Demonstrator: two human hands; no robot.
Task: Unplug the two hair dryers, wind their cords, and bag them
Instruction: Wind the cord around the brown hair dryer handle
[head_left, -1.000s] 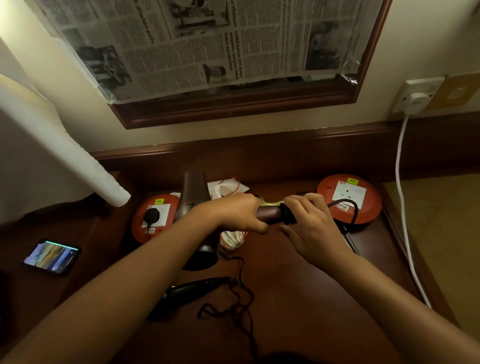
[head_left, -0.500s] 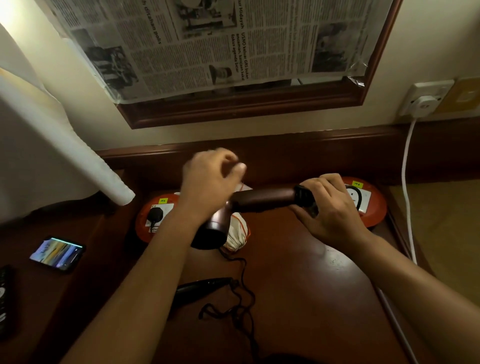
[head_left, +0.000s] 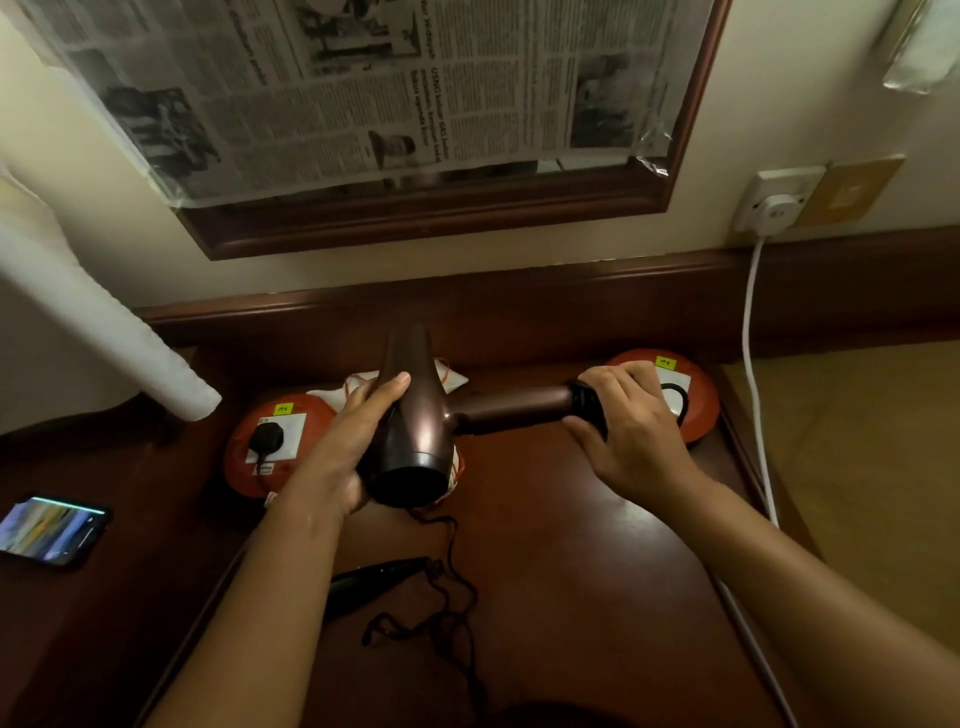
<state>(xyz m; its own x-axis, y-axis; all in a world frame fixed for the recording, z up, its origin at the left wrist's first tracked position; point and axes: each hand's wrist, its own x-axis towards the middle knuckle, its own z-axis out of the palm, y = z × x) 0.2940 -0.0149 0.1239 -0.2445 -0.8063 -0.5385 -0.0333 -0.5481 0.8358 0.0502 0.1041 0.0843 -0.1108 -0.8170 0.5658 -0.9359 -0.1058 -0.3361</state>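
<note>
Above the surface (head_left: 571, 519), my left hand (head_left: 358, 441) cradles the brown dryer (head_left: 415, 421), right hand (head_left: 634, 421) gripping wound cord (head_left: 587, 402); keep coils tight, steady barrel.

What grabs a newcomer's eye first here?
The brown hair dryer, held above mid-desk: left hand grips its barrel, right hand grips the handle end. Next, two orange socket discs behind, the left one with a black plug in it, and a second black dryer lying nearer with its cord loose.

Left hand (head_left: 353, 441) cradles the brown dryer (head_left: 415, 415) – right hand (head_left: 634, 426) grips its handle end over the desk (head_left: 571, 571)
</note>
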